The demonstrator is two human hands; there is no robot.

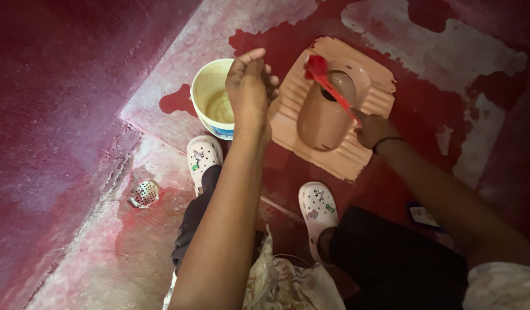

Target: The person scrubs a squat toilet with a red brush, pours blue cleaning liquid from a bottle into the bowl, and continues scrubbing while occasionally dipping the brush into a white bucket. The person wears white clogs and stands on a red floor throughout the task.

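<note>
Red brush (328, 86) is lying slanted across the pink squat toilet pan (334, 103), its bristle head sitting at the far rim of the bowl and its handle running back to my right hand (373, 129). I am seeing that hand's fingers clamping around the handle's near end, just over the pan's right footrest ridges. A dark band is circling that wrist.

My left hand (250, 86) is hovering above the gap between the pan's left edge and a pale plastic bucket (214, 97); its fingers are curling loosely together, and I cannot tell whether they are pinching anything. The bucket is standing on the floor (466, 57) just beside the pan's left side and is holding murky liquid.

Two white clogs (203, 156) are standing on the floor at the pan's near edge, one on each side of my left forearm. A round metal drain cover (144, 193) is sitting near the red wall (58, 115), left of the clogs.
</note>
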